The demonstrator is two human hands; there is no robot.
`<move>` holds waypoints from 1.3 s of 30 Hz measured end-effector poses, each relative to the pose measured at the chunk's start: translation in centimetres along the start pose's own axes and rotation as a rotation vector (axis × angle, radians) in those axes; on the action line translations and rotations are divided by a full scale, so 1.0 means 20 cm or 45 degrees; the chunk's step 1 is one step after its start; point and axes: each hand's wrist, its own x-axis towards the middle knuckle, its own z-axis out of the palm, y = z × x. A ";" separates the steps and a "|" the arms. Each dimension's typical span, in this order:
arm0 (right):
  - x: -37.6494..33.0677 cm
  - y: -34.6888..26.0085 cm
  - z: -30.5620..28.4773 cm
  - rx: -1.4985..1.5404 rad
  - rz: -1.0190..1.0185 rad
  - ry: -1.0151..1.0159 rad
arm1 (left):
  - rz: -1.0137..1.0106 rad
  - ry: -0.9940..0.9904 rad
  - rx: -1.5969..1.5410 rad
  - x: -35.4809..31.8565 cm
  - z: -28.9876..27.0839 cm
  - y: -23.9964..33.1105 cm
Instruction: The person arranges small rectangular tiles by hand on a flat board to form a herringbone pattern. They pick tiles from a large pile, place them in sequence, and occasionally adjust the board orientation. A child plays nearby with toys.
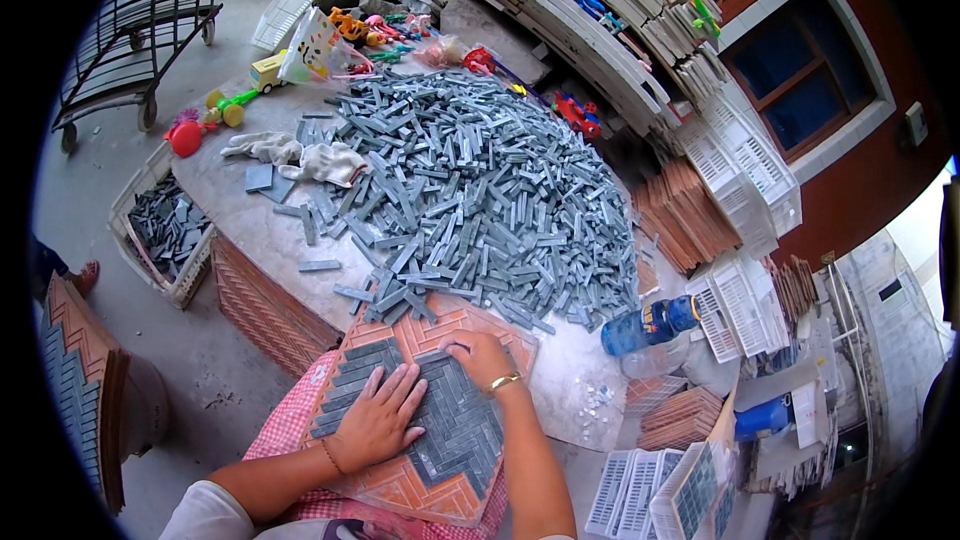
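- Currently, nothing is being gripped by either hand: the left hand [377, 420] is being pressed flat, fingers spread, on the grey strips already laid in the tray, and nothing is closed in it.
- The right hand [482, 355] is being held with its fingers curled down at the upper edge of the laid pattern; whether a strip is being pinched beneath the fingertips cannot be told. A gold bracelet [502, 381] is being worn at that wrist.
- Both hands are being rested on a terracotta mould tray [420, 485], lying at the near edge of the table, over a red checked cloth [285, 430] on the lap.
- A herringbone pattern of grey stone strips [455, 430] is being built in the tray; the middle is filled, while the orange corners are showing bare.
- Judged from this, the filling step is under way, with laid pieces being steadied while the upper edge is being worked. More strips from the pile would be called for, each matched to an empty slot's angle.
- Just beyond the tray, a large loose pile of grey strips [480, 180] is being spread over the pale stone table [250, 230].
- Further out, a white cloth [300, 158] is lying left of the pile, a blue bottle [650, 325] to its right, and coloured plastic toys [360, 32] at the far edge.
- A basket of grey pieces [165, 225] is standing on the floor to the left, and white crates [745, 165] are being stacked to the right.
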 end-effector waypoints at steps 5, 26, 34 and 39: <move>0.03 0.03 0.07 -0.205 -0.109 0.037 | -0.030 -0.021 0.026 0.00 0.00 0.01; -0.05 -0.06 0.05 -0.458 -0.218 0.201 | -0.084 0.076 -0.333 0.00 -0.05 -0.01; -0.14 -0.29 0.09 0.875 0.253 -0.036 | -0.604 0.292 -2.032 0.01 -0.14 -0.10; -0.13 -0.39 0.19 0.868 0.304 -0.096 | -0.936 0.171 -1.977 -0.06 -0.24 -0.16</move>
